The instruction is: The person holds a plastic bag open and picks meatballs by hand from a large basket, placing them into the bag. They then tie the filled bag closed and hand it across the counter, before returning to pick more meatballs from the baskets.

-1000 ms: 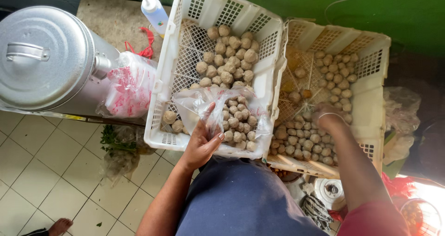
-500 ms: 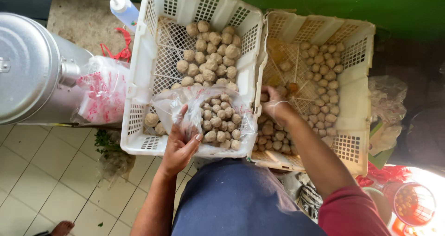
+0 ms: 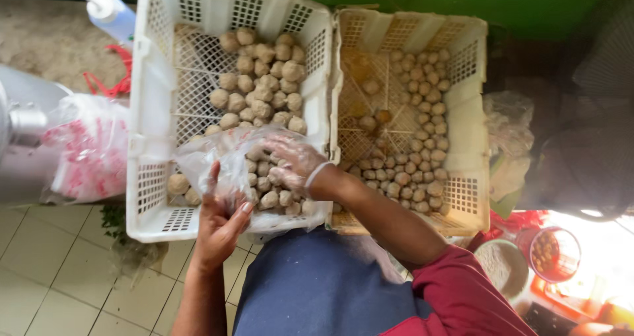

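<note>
Left hand: your left hand [image 3: 221, 220] pinches the near edge of the clear bag [image 3: 228, 168], thumb up along the plastic, fingers curled under it, holding the mouth open.
Right hand: your right hand [image 3: 290, 161], in a thin clear glove, reaches down into the bag with fingers bent over the balls [image 3: 267, 184]; you cannot tell whether it has clenched on any of them.
Bag: it lies in the near part of the white crate [image 3: 148, 111], partly filled with pale round balls, its far side draped over the crate's loose pile [image 3: 261, 78].
Cream crate: the cream crate [image 3: 472, 118] stands touching the white one on your right, holding smaller balls.
Left side: a squeeze bottle [image 3: 112, 16] stands beyond the white crate; a metal pot [image 3: 20, 144] and a red-printed bag [image 3: 89, 148] sit beside it.
Floor: pale tiles [image 3: 39, 263] below.
</note>
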